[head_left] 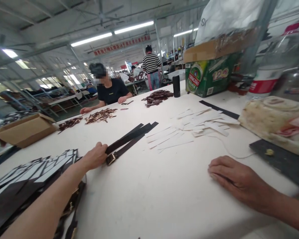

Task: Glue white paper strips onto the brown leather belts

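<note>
My left hand (96, 155) is closed around the near end of some dark leather straps (129, 137). These lie fanned out on the white table, pointing away to the right. A gold-coloured buckle (111, 159) on a dark strap end sits just beside my fingers. My right hand (235, 179) rests on the table at the right, fingers together and loosely extended, with nothing visible in it. Thin white strips (206, 122) lie scattered beyond it, and a loose thread runs across the tabletop between them.
Dark pieces with white panels (40, 176) are stacked at the left, near a cardboard box (27, 129). Piles of small brown pieces (101, 115) lie at the far edge by a seated person (112, 91). A black cylinder (176, 86), green carton (209, 76) and bottle (265, 79) stand right.
</note>
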Available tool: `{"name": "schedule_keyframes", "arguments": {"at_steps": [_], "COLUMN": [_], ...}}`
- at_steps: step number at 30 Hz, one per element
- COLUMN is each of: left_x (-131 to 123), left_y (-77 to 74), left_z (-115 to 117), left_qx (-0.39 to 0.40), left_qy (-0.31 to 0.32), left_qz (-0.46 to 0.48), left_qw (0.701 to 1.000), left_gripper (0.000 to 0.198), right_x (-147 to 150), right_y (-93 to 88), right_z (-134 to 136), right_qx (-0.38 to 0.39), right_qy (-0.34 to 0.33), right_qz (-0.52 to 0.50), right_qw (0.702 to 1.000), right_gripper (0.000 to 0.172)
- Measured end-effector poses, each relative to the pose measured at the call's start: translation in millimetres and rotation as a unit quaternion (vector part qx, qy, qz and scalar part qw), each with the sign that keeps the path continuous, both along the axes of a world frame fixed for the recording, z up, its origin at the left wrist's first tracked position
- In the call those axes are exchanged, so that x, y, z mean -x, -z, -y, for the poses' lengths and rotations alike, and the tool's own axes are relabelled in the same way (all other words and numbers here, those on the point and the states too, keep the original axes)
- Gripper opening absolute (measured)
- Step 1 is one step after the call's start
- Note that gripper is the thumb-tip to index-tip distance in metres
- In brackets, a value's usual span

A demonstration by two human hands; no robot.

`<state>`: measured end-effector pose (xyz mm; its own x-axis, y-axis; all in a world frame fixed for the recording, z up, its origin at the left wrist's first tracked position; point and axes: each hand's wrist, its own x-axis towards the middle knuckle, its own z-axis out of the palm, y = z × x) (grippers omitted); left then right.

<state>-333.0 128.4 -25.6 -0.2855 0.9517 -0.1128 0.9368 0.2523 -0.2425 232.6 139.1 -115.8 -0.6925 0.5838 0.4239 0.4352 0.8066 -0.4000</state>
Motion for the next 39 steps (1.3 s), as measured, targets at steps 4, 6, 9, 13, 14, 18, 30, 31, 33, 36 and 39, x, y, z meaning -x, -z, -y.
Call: {"name": "schedule_keyframes", "arguments": {"at_steps": [4,6,9,13,14,18,30,31,33,36,39], "left_x": [-24.1,-47.6,-102.8,-198.7,-219.3,-259.4,-215.7,-214.6,-214.0,-215.8,-217.8], "left_y": [-41.7,-73.7,-119.1,-140.4,-136.4,-93.5,-0.9,2.8,9.2,13.9,13.4], "left_z": [15.4,23.3,38.2,68.6,76.9,97.4,-35.5,-45.1,-57.0,-63.2,-67.0], "left_qx": [-0.101,-0.144,-0.166,-0.063,-0.011,0.117,-0.058,-0.048,-0.027,-0.01,-0.003], "left_qy": [0.006,0.035,0.109,0.248,0.266,0.28,0.182,0.184,0.188,0.188,0.177], "left_qz": [-0.01,-0.008,0.02,0.216,0.261,0.322,0.162,0.163,0.168,0.177,0.188], "left_qw": [0.995,0.989,0.98,0.942,0.928,0.897,0.968,0.968,0.967,0.966,0.966], "left_gripper": [0.017,0.014,0.013,0.02,0.021,0.02,0.038,0.038,0.036,0.03,0.024], "right_x": [4.2,10.0,25.9,47.5,49.8,39.7,-0.2,0.1,-0.6,-3.3,-4.4], "right_y": [-5.2,-24.5,-81.5,-149.0,-152.3,-107.5,-40.4,-39.3,-36.2,-32.0,-30.6], "right_z": [0.7,2.4,8.3,17.0,18.2,18.0,7.3,5.8,3.8,3.2,3.9], "right_qx": [-0.032,-0.084,-0.208,-0.366,-0.379,-0.295,-0.1,-0.098,-0.096,-0.089,-0.08], "right_qy": [0.008,0.023,0.033,0.034,0.027,-0.018,-0.054,-0.055,-0.056,-0.056,-0.056], "right_qz": [-0.006,-0.039,-0.107,-0.11,-0.084,0.092,0.167,0.168,0.161,0.142,0.135], "right_qw": [0.999,0.995,0.972,0.923,0.921,0.951,0.979,0.979,0.981,0.984,0.986], "right_gripper": [0.022,0.031,0.061,0.078,0.074,0.059,0.058,0.059,0.06,0.056,0.053]}}
